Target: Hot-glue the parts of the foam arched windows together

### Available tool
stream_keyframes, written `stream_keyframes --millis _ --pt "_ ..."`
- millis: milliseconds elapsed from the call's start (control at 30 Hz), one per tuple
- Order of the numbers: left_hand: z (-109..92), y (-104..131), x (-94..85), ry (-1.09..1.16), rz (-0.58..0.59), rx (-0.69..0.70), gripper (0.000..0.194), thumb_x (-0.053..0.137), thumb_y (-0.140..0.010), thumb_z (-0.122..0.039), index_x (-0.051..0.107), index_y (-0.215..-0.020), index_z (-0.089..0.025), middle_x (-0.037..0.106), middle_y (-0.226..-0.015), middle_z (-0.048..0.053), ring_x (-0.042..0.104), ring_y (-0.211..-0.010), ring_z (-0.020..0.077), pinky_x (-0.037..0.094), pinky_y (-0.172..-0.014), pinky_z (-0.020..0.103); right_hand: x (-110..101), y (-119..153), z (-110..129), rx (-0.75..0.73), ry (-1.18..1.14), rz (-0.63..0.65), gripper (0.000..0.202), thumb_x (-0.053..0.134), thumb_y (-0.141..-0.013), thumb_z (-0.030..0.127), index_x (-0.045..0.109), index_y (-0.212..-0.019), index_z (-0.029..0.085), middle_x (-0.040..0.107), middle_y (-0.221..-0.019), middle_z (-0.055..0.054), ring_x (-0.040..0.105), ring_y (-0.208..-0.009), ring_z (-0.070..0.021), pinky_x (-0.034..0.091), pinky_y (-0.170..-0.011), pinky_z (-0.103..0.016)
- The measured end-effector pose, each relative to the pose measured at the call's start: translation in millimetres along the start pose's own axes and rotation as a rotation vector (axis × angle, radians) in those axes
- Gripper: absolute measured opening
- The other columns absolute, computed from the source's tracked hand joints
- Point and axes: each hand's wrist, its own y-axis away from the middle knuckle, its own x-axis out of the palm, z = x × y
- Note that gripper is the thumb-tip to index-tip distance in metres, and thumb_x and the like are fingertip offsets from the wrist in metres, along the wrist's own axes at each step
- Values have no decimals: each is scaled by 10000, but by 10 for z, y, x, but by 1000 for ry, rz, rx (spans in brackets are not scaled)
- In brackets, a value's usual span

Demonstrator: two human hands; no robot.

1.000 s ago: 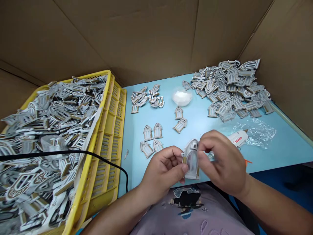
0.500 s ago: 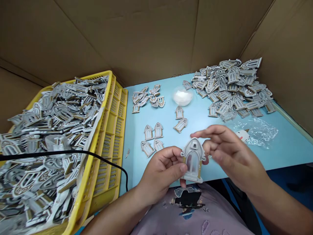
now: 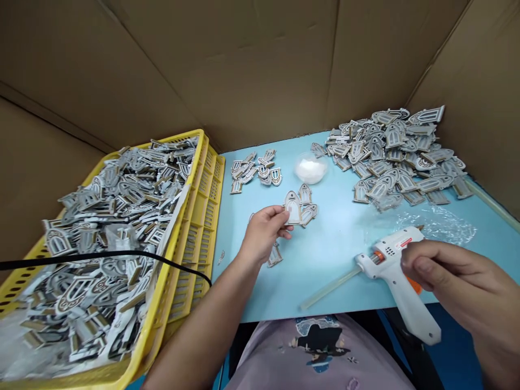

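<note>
A small arched window piece (image 3: 293, 208) is pinched in my left hand (image 3: 266, 230), held over the blue table beside two similar pieces (image 3: 305, 194). My right hand (image 3: 459, 276) is closed at the right, its fingertips pressed together next to a white glue gun (image 3: 406, 292); what they hold, if anything, is too small to make out. The gun lies at the table's front edge, its glue stick (image 3: 331, 287) pointing left. Part of another arched piece (image 3: 275, 254) shows below my left hand, which hides others.
A yellow crate (image 3: 184, 244) heaped with window pieces fills the left, a black cable (image 3: 162, 259) across it. A clear bowl of white material (image 3: 310, 168) stands near the back. Piles lie at the back left (image 3: 247, 170) and right (image 3: 394, 151), with plastic film (image 3: 442, 219) nearby.
My left hand has moved forward with the arched piece. My right hand has moved away to the right and its fingers have closed. The glue gun now shows at the table's front edge.
</note>
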Motion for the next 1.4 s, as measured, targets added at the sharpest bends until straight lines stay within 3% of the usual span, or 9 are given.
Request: stream_keyframes --millis 67,200,300,533,733,867,1067,1300,1400 --pt "54 -241 125 -203 -1 -22 317 660 -918 -452 634 -956 -138 672 -846 38 673 -714 146 548 -612 255 -63 42 -110 61 -3 -64 243 678 -910 495 713 -857 260 652 -772 -55 600 -673 -165 500 -539 -227" --pt "103 -527 319 -639 41 -17 306 635 -983 -380 647 -1190 -155 675 -1176 89 677 -997 208 592 -859 405 -107 123 -230 89 5 -93 222 706 -876 483 712 -873 262 663 -822 -68 630 -725 -208 519 -509 -245" --pt "107 -542 360 -899 36 39 334 624 -988 -384 627 -1249 -174 639 -1279 100 648 -1107 236 559 -955 467 -150 156 -303 75 10 -50 185 705 -881 441 713 -901 257 667 -823 -61 639 -699 -213 541 -500 -255" --pt "174 -402 505 -1255 -39 201 491 715 -863 -516 686 -1125 -101 638 -1196 210 555 -1220 387 451 -1036 502 -227 93 -427 83 -26 -5 229 649 -925 454 683 -839 245 594 -754 -34 596 -667 -175 536 -548 -225" --pt "232 -410 599 -1376 6 231 353 669 -944 -419 658 -1161 -142 680 -1146 106 651 -1072 252 534 -962 464 -302 118 -648 195 -83 -13 281 679 -888 525 685 -852 246 598 -838 -46 594 -769 -183 544 -627 -204" --pt "138 -635 566 -1400 -72 208 354 623 -987 -403 626 -1250 -167 642 -1271 106 652 -1106 238 562 -949 463 -339 140 -794 246 -115 -55 307 705 -852 559 715 -894 256 631 -916 -68 604 -850 -207 550 -667 -208" --pt "-32 -998 704 -1408 -147 85 385 637 -981 -388 603 -1292 -163 631 -1290 110 653 -1109 247 574 -932 465 -361 192 -813 220 -129 -27 284 675 -889 536 685 -877 253 551 -807 -40 524 -729 -169 511 -614 -216" --pt "21 -908 817 -1403 17 85 370 639 -981 -376 608 -1283 -165 635 -1280 107 658 -1091 239 581 -917 452 -423 253 -804 237 -219 -28 294 636 -934 524 654 -836 247 491 -735 -15 463 -681 -149 458 -594 -211" --pt "-56 -905 1037 -1377 80 189 364 639 -981 -373 611 -1278 -165 636 -1278 107 659 -1090 238 581 -918 450 -450 262 -807 249 -291 -38 293 653 -929 519 666 -829 245 498 -723 -13 459 -671 -142 447 -591 -206"
